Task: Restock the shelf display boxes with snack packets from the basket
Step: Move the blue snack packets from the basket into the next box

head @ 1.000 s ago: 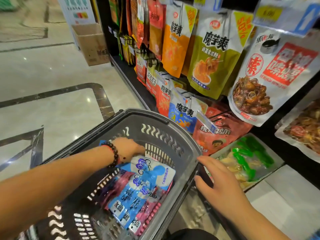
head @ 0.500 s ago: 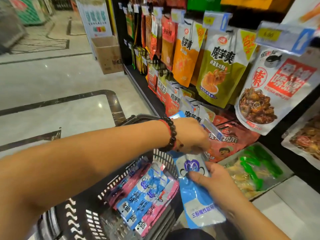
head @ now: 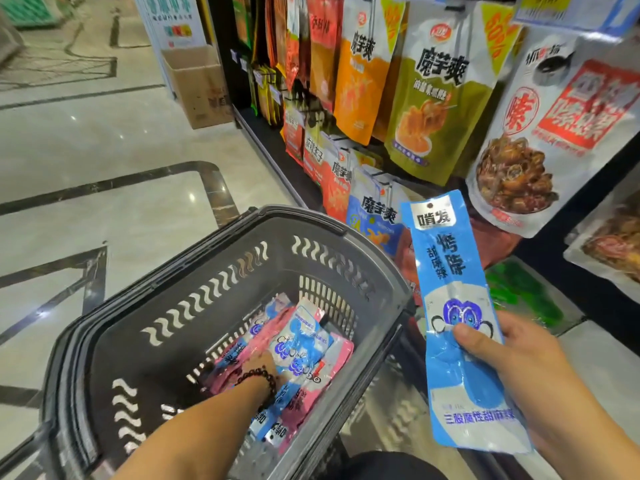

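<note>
A long blue snack packet stands upright in front of the shelf, held by my right hand with the thumb across its lower half. My left hand, with a dark bead bracelet at the wrist, reaches down into the grey plastic basket. Its fingers are on a blue and white packet on top of the pile of blue and pink packets. Whether those fingers grip that packet is hidden.
The black shelf at right carries hanging snack bags in orange, green and white. A low display box with green packets sits on the bottom shelf right of the basket. A cardboard box stands on the marble floor further back.
My left hand passed the blue packet to my right hand and dropped back into the basket. My right hand has lifted the packet upright in front of the shelf.
</note>
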Demonstrator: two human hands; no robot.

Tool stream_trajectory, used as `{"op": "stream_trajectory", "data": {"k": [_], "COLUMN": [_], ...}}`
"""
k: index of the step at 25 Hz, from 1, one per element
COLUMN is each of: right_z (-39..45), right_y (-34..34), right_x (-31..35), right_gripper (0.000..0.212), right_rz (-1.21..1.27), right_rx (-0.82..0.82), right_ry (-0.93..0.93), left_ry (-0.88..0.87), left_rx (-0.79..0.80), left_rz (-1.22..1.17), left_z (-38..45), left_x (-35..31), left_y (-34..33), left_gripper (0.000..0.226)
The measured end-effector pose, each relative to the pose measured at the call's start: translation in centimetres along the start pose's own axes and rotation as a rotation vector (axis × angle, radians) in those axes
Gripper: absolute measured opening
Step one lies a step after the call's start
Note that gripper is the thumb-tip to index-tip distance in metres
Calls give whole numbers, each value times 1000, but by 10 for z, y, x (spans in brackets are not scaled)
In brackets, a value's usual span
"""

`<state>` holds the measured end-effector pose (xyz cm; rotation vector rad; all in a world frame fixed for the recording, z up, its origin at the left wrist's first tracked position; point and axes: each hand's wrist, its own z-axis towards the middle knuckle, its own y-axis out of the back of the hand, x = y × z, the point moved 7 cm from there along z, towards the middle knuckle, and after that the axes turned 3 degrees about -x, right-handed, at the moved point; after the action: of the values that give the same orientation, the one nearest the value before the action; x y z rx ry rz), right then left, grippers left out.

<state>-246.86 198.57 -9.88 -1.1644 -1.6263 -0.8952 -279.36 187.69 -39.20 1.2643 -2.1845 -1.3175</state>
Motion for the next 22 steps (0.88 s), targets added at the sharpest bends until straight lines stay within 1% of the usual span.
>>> {"op": "stream_trajectory", "data": {"k": [3,4,6,7,10,11,13,14,16,17,19,20,22], "right_z": [-5,-7,-9,-10,-8,-7,-5,-2,6,9,16,19,28], "right_y": [3,2,-1,-3,-4,-6,-4,-1,7,12,25,32,52], "right_x": [-6,-8,-10,-12,-15,-15,-17,-18,-22,-24,-28,-32,-47], "right_gripper": [13,13,12,11,11,11,13,12,11,10,10,11,12], "right_rz": [-18,-18,-22,-24,-31,-26,-6,-5,-19,-17,0,3,0], "right_rx": [-4,0,13,16,20,26,29,25,12,9,25,38,35], "right_ry": [-21,-27,-36,-41,-37,-33,-31,-33,-47,-57,-81,-99,-161], "left_ry": [124,115,91,78,57,52,8,-16,-87,-142,-201,-235,-319], "left_rx": [6,-11,-67,-87,-142,-122,-17,22,128,155,167,179,198], "left_rz": [67,83,117,136,118,97,-44,-196,-619,-757,-857,-879,-902], "left_z": [13,17,24,25,20,17,7,0,-21,-31,-56,-71,-104], "left_x": [24,26,32,35,35,31,14,2,-21,-32,-47,-57,-80], "left_y": [-22,-24,-24,-24,-14,-12,-1,12,40,57,88,102,123], "left_gripper": [76,72,55,51,55,57,59,62,67,62,34,25,20]}}
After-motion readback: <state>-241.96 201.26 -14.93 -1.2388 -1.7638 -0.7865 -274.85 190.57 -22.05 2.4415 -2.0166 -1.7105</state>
